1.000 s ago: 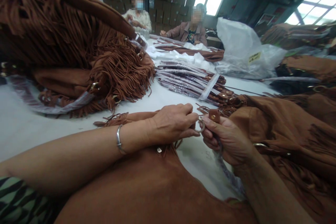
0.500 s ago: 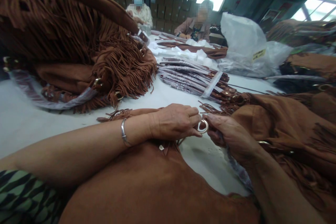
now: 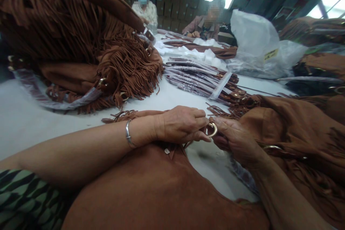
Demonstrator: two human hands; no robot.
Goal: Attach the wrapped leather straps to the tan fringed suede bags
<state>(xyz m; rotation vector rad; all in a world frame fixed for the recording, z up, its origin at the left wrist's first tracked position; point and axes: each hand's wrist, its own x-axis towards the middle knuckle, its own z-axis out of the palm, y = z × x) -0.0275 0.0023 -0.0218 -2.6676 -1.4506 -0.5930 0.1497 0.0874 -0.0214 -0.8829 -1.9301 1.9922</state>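
My left hand (image 3: pixel 185 125), with a silver bracelet at the wrist, is closed on a gold metal ring (image 3: pixel 212 129) by its fingertips. On the ring's other side, my right hand (image 3: pixel 233 134) pinches the end of a bag strap (image 3: pixel 244 174) wrapped in clear plastic. The two hands almost meet, and the fingers partly hide where ring and strap join. Below them a brown suede bag (image 3: pixel 161 190) lies across the front, with a small pale metal piece (image 3: pixel 167 151) near its top edge. Fringe (image 3: pixel 121 115) shows behind my left wrist.
Brown fringed bags (image 3: pixel 129 64) are heaped at the left, and another brown bag (image 3: pixel 291 122) lies at the right. Plastic-wrapped straps (image 3: pixel 194 75) lie bundled ahead on the white table (image 3: pixel 151 100). Behind stand a clear plastic bag (image 3: pixel 253 39) and two people (image 3: pixel 145 10) across the table.
The whole view has shifted slightly. Both hands keep their hold around the ring, which has turned a little and shows its opening differently.
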